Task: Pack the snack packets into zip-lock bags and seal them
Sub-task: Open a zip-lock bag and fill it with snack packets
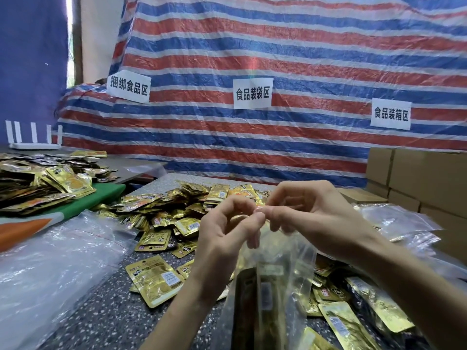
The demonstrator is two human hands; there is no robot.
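Observation:
A clear zip-lock bag point(275, 281) hangs upright in front of me with several gold snack packets inside it. My left hand point(225, 236) and my right hand point(310, 210) meet at the bag's top edge, each pinching it between thumb and fingers. Loose gold snack packets point(161, 223) lie heaped on the speckled table point(101, 314) behind and beside the bag. One packet point(155, 279) lies flat by itself near my left wrist.
A stack of clear plastic bags point(55, 261) lies at the left. More clear bags point(399, 223) lie at the right. A second heap of packets point(38, 180) sits on a green board at far left. Cardboard boxes point(424, 178) stand at the right, against a striped tarp.

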